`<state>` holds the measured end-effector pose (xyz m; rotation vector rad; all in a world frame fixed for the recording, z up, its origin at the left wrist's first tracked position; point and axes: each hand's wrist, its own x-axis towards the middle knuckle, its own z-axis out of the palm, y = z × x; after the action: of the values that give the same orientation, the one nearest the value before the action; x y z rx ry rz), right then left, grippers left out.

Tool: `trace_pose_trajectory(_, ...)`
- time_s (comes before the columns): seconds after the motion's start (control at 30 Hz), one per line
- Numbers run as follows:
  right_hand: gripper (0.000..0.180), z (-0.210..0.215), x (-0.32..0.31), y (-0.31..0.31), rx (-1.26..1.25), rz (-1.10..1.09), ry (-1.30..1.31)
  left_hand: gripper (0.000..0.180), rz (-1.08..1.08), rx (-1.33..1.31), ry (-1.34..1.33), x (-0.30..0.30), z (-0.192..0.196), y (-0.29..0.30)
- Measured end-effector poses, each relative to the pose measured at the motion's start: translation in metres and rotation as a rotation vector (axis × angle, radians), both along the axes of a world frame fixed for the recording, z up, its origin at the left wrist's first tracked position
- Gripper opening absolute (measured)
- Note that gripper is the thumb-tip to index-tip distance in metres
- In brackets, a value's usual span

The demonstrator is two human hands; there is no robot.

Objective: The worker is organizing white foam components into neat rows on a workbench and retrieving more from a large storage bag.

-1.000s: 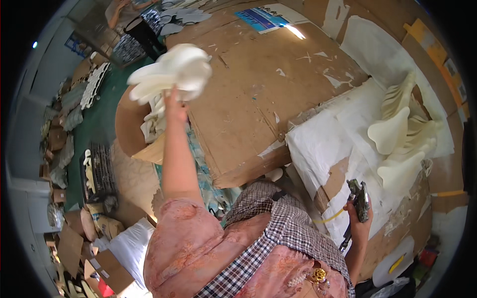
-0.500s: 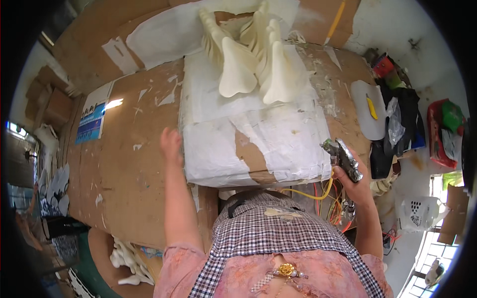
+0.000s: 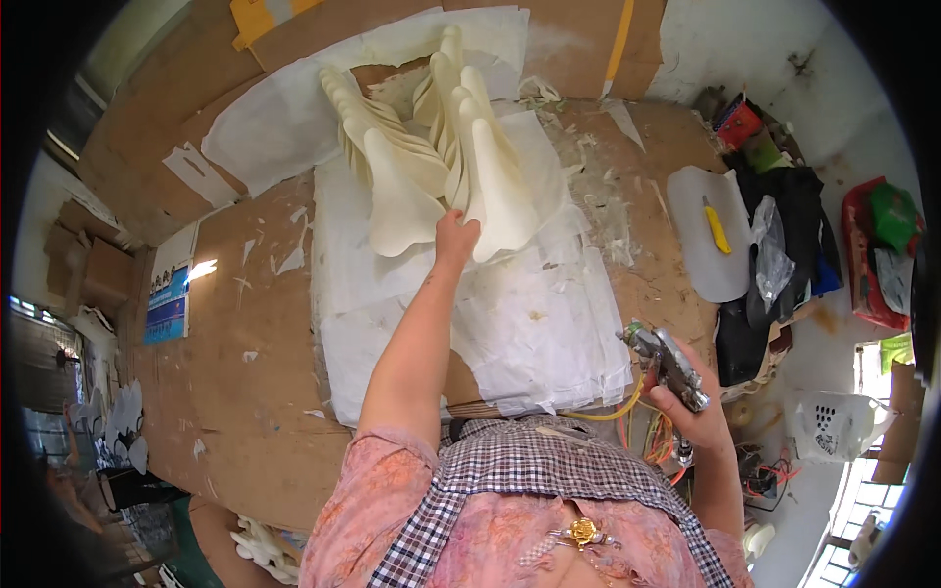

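Observation:
My left arm reaches forward across the table. My left hand is closed at the near left edge of the front cream-white flared piece of the right-hand row. Its fingertips are partly hidden. A second row of similar cream pieces leans just to the left, each piece overlapping the one behind. In my right hand, at the table's right front, is a metal spray gun, fingers wrapped around it. A yellow hose runs below the gun.
White paper, torn in places, covers the middle of the cardboard-topped table. A yellow cutter lies on a pale rounded sheet at right, beside black cloth and a clear plastic bag. Orange cords hang below the front edge.
My left hand has moved from the paper's left side forward and right to the front cream piece. My right hand still holds the spray gun. The view has shifted.

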<state>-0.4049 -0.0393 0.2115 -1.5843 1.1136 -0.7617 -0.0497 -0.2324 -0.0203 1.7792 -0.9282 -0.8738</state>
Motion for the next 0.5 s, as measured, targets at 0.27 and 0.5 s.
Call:
trace_pose_trajectory(0.27, 0.056, 0.008, 0.029, -0.039, 0.020, -0.047, -0.084, 0.044, -0.026, -0.218, -0.344, 0.001, 0.005, 0.041)
trace_pose_trajectory(0.5, 0.058, 0.023, 0.029, -0.040, -0.119, -0.072, -0.273, 0.044, 0.297, -0.227, 0.226, 0.088, -0.016, 0.133)
